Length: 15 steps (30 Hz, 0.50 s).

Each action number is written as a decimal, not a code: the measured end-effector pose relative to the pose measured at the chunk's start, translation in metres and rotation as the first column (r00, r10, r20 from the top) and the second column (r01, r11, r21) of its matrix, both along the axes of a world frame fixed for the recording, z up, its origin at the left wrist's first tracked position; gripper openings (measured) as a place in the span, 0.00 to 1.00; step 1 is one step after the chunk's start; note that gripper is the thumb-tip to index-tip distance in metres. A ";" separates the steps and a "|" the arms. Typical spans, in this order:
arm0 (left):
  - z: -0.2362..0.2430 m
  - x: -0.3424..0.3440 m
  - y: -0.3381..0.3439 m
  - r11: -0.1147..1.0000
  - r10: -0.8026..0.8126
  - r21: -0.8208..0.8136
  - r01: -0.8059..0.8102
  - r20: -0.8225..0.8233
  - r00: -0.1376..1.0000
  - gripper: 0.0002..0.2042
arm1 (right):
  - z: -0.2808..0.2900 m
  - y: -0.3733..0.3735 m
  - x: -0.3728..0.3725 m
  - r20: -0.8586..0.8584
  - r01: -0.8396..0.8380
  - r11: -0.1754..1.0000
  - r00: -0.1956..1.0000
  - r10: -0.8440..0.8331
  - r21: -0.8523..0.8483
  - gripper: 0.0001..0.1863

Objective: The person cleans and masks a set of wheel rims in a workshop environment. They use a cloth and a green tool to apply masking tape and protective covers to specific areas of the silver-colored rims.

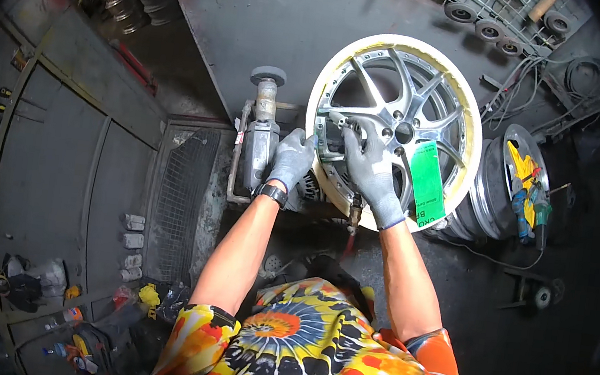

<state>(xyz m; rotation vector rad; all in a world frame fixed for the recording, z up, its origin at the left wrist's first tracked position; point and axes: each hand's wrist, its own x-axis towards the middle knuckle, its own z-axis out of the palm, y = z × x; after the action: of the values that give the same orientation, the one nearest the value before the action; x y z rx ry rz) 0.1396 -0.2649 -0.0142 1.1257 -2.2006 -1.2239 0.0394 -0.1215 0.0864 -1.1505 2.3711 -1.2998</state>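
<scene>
A silver multi-spoke wheel (408, 103) with pale masking round its rim stands tilted on the bench. My left hand (292, 158), in a grey glove, has its fingers curled at the wheel's left edge. My right hand (370, 166), also gloved, lies over the left spokes with curled fingers near a small pale piece (337, 118); I cannot make out exactly what it grips. A green printed sheet (423, 173) rests on the wheel to the right of that hand. A grey power tool (259, 152) with a round disc on top stands just left of my left hand.
A second wheel (493, 211) carries yellow gloves (523, 166) and a green power tool (537, 205). Discs (489, 29) hang on a rack above, beside coiled cables (583, 76). A grey cabinet (53, 157) with cans along it is at left; a floor grate (179, 195) lies beside it.
</scene>
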 end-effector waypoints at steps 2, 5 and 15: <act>-0.001 -0.001 -0.001 1.000 -0.004 -0.026 0.004 -0.024 1.000 0.18 | 0.000 -0.002 0.001 -0.109 0.038 0.999 0.993 -0.034 0.035 0.19; 0.000 0.000 -0.001 1.000 -0.006 0.010 0.006 -0.034 0.999 0.19 | 0.000 0.001 0.002 -0.066 0.017 0.993 0.998 -0.009 0.117 0.20; 0.013 0.004 -0.001 0.999 -0.013 0.036 0.014 -0.022 1.000 0.20 | -0.004 -0.006 0.000 -0.045 0.043 0.995 0.998 -0.039 0.090 0.20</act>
<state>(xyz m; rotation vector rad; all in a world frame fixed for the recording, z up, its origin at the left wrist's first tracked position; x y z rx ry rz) 0.1436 -0.2663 -0.0010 1.1079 -2.1811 -1.2810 0.0390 -0.1279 0.0824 -1.1207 2.4691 -1.1770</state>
